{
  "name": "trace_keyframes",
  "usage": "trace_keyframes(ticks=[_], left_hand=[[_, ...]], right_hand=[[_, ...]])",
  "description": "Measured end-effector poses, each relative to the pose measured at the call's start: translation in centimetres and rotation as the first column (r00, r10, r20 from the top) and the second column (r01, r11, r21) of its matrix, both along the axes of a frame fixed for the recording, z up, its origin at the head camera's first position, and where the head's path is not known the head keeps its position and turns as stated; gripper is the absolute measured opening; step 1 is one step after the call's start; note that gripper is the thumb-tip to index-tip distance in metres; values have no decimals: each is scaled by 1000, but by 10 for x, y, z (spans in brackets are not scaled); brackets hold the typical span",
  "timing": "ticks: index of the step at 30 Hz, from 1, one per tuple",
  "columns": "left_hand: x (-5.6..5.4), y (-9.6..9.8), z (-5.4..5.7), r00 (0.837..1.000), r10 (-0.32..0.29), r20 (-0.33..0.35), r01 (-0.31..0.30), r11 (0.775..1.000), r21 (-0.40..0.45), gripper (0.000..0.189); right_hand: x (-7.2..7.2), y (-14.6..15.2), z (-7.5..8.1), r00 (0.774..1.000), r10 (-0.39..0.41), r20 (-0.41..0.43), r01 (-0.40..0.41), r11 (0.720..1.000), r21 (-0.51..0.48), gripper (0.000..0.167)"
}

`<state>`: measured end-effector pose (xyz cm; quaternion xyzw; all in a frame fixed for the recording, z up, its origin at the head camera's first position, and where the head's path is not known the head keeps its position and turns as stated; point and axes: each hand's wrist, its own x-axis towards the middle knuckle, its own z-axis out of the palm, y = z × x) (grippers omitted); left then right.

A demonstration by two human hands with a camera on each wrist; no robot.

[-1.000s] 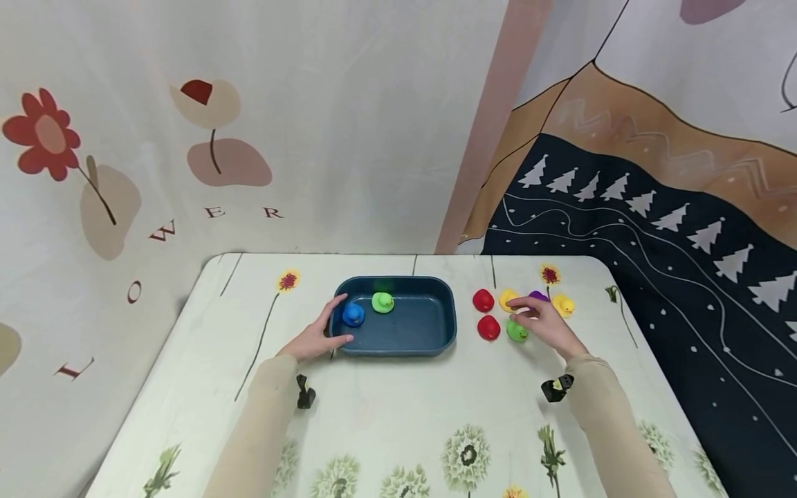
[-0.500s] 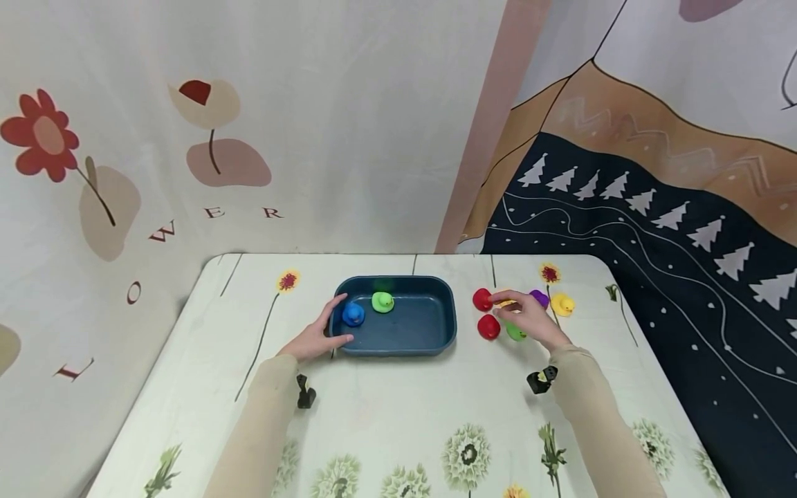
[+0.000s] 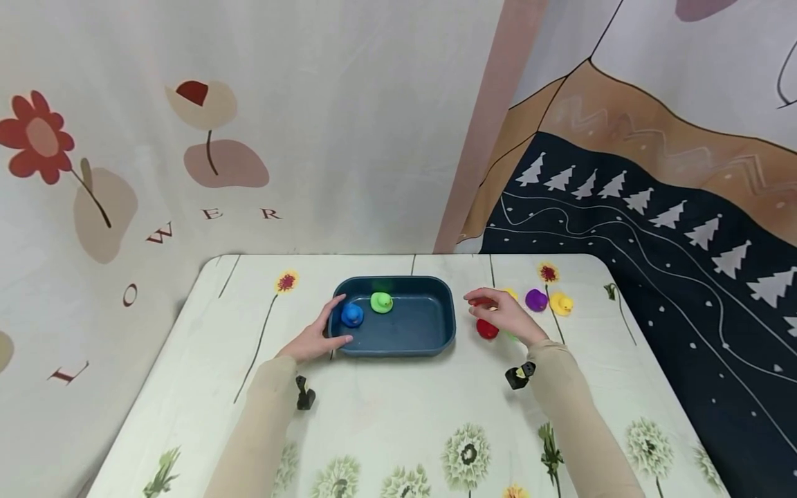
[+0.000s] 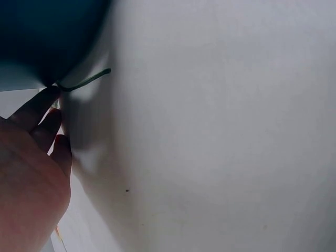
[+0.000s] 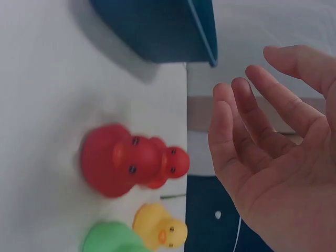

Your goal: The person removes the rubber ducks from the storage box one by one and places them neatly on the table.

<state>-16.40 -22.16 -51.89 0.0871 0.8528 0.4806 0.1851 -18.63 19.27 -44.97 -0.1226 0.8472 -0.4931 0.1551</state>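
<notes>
My left hand [image 3: 311, 338] holds the left end of a dark blue tray [image 3: 405, 351], thumb at the front rim and fingers by the left wall. Inside the tray sit a blue rubber duck [image 3: 352, 315] and a green rubber duck [image 3: 381, 302]. Over the loose ducks to the right, my right hand [image 3: 507, 319] hovers with fingers extended and nothing in them. Below it are a near red duck [image 5: 118, 160] and a far red duck [image 5: 178, 161], the latter partly covered in the head view. A yellow duck [image 5: 157, 226] and another green duck [image 5: 113, 239] sit beside them.
A purple duck [image 3: 536, 300] and a second yellow duck [image 3: 562, 303] stand farther right on the table. The white flowered cloth [image 3: 398, 408] covers the table, and patterned curtains [image 3: 349, 138] rise directly behind its back edge.
My right hand has moved left across the loose ducks, from beside the green one to over the far red one, uncovering the purple duck. The left hand and tray stay put.
</notes>
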Motion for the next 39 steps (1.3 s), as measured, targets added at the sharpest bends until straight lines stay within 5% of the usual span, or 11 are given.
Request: trace_keyframes(ticks=[14,25,39], left_hand=[[0,0,3,1000,-5,-5,5,1000,-28,87],[2,1,3,1000,9,3,-9,999,-37,85],[3,3,5,1000,4,1,-4,999,-41,85]], right_hand=[[0,-37,-4,994,51,-92,-58,996,-72,31],[1,-76,-7,997,55,-45,-57,998,-41,28],[-1,-115,-31,980,184,-72,-185,983,2,27]])
